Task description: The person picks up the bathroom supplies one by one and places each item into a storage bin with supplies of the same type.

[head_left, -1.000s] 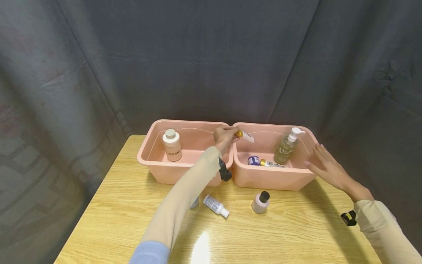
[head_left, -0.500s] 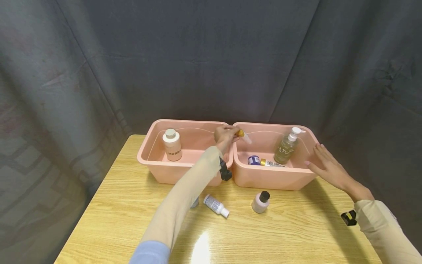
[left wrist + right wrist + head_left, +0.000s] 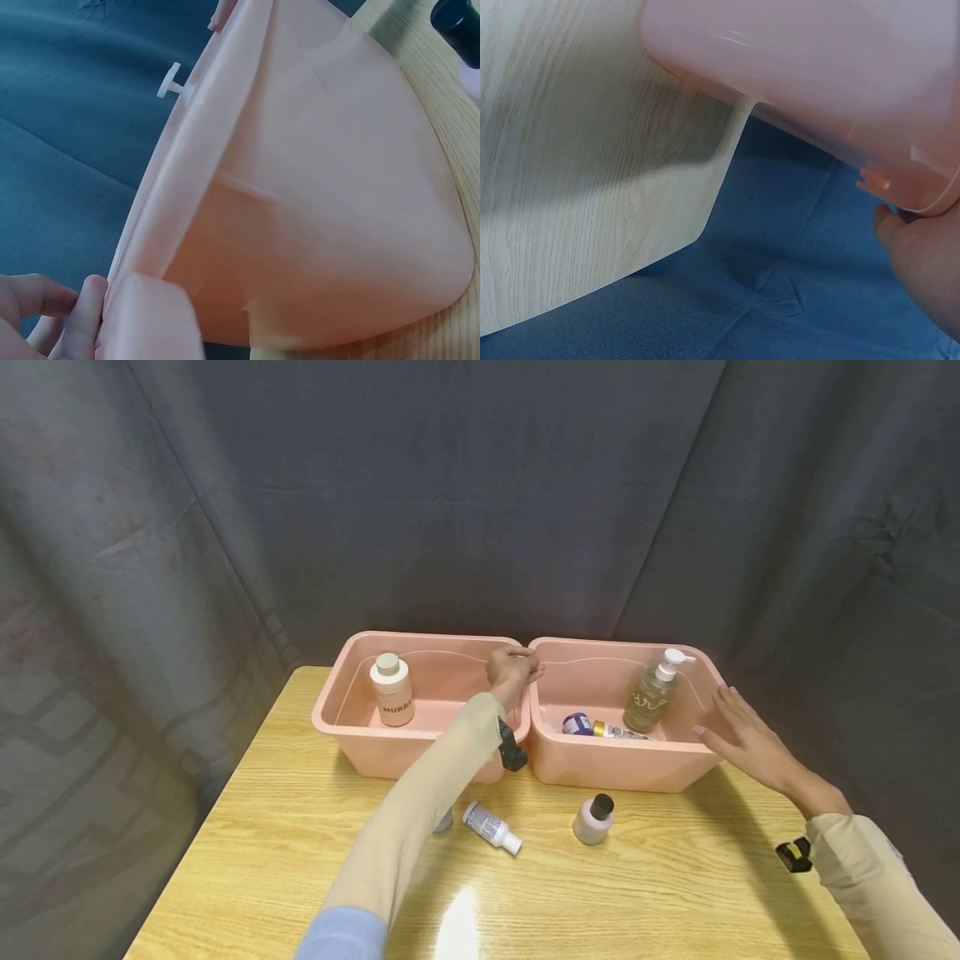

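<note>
In the head view my left hand (image 3: pixel 514 667) is over the place where the two pink bins meet, fingers loosely bent with nothing in them. Inside the right pink bin (image 3: pixel 622 766) lie a blue-and-white jar (image 3: pixel 577 724) and a gold-capped tube (image 3: pixel 618 732). A green pump bottle (image 3: pixel 648 697) stands beside them. A pale shape left of the jar is mostly hidden by the bin's front wall. My right hand (image 3: pixel 753 747) rests with straight fingers on that bin's right rim. The left wrist view shows my left fingers (image 3: pixel 90 311) at a bin's rim.
The left pink bin (image 3: pixel 420 752) holds a white bottle (image 3: pixel 393 693). On the wooden table (image 3: pixel 600 910) a white bottle (image 3: pixel 491 828) lies on its side, and a pink black-capped bottle (image 3: pixel 592 820) stands. My left sleeve partly covers another small item (image 3: pixel 444 821).
The gold-capped white tube in my left hand swung downward, then left the fingers and dropped into the right bin. The jar there shifted slightly. Both hands stayed in place.
</note>
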A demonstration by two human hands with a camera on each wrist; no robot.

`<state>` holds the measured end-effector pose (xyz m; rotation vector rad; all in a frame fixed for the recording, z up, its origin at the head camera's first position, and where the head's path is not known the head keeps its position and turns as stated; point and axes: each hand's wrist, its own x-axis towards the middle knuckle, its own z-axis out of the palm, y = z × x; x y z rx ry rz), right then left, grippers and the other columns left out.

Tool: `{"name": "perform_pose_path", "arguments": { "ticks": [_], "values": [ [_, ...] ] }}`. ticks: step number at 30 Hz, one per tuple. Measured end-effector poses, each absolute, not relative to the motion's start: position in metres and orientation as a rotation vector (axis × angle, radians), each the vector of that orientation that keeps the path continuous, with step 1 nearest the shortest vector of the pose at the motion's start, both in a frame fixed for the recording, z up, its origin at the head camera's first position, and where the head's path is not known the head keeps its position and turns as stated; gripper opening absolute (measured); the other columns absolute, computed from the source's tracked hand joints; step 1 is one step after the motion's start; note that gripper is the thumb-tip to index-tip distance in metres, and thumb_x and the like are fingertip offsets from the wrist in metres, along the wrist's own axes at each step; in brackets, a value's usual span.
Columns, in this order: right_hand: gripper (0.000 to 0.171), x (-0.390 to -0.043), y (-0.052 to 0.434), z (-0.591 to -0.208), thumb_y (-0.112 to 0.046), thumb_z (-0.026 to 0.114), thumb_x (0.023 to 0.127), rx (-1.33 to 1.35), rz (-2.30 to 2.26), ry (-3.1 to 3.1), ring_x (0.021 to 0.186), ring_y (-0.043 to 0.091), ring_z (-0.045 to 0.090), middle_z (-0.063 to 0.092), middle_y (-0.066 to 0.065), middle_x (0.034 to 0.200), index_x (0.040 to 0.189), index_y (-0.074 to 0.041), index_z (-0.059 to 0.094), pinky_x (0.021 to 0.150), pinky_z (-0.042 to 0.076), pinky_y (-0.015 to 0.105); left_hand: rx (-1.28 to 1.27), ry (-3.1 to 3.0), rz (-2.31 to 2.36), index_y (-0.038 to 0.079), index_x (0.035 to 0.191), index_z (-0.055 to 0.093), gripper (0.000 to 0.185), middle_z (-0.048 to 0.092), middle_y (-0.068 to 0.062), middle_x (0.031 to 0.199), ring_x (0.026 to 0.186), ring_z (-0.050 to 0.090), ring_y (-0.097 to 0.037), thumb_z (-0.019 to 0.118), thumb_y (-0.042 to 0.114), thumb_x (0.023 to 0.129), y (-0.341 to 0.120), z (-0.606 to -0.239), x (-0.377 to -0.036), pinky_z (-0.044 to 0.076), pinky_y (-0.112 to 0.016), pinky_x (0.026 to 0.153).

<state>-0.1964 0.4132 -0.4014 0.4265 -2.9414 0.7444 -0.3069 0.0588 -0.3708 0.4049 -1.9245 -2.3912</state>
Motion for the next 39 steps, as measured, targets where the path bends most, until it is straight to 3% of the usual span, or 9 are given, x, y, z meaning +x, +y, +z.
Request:
{"name": "perform_pose_path", "arguments": {
  "ticks": [19, 30, 39],
  "values": [
    [0.080, -0.1950, 0.4126, -0.4005, -0.035, 0.054, 0.101, 0.412, 0.746, -2.945, 0.149, 0.031, -0.012, -0.001, 0.025, 0.162, 0.154, 0.008, 0.013, 0.114, -0.005, 0.064, 0.414, -1.958, -2.384, -0.010, 0.098, 0.069, 0.012, 0.071, -0.024, 0.088, 0.084, 0.073, -0.035, 0.068, -0.011, 0.086, 0.0579, -0.3682, -0.3057, 0.060, -0.029, 0.068],
    [0.079, -0.1944, 0.4118, -0.4001, -0.034, 0.053, 0.101, 0.433, 0.758, -2.942, 0.149, 0.032, -0.013, -0.002, 0.026, 0.161, 0.153, 0.009, 0.013, 0.114, -0.006, 0.063, 0.373, -1.957, -2.451, -0.014, 0.112, 0.066, 0.026, 0.068, -0.031, 0.102, 0.090, 0.071, -0.038, 0.065, -0.013, 0.086, 0.0541, -0.3676, -0.3059, 0.060, -0.032, 0.072],
    [0.078, -0.1951, 0.4133, -0.4007, -0.033, 0.053, 0.101, 0.447, 0.746, -2.935, 0.149, 0.032, -0.012, -0.001, 0.027, 0.161, 0.152, 0.011, 0.014, 0.115, -0.007, 0.061, 0.320, -1.886, -2.549, -0.015, 0.111, 0.065, 0.025, 0.067, -0.033, 0.105, 0.093, 0.070, -0.040, 0.065, -0.013, 0.086, 0.0498, -0.3682, -0.3056, 0.059, -0.034, 0.074]
  ]
}}
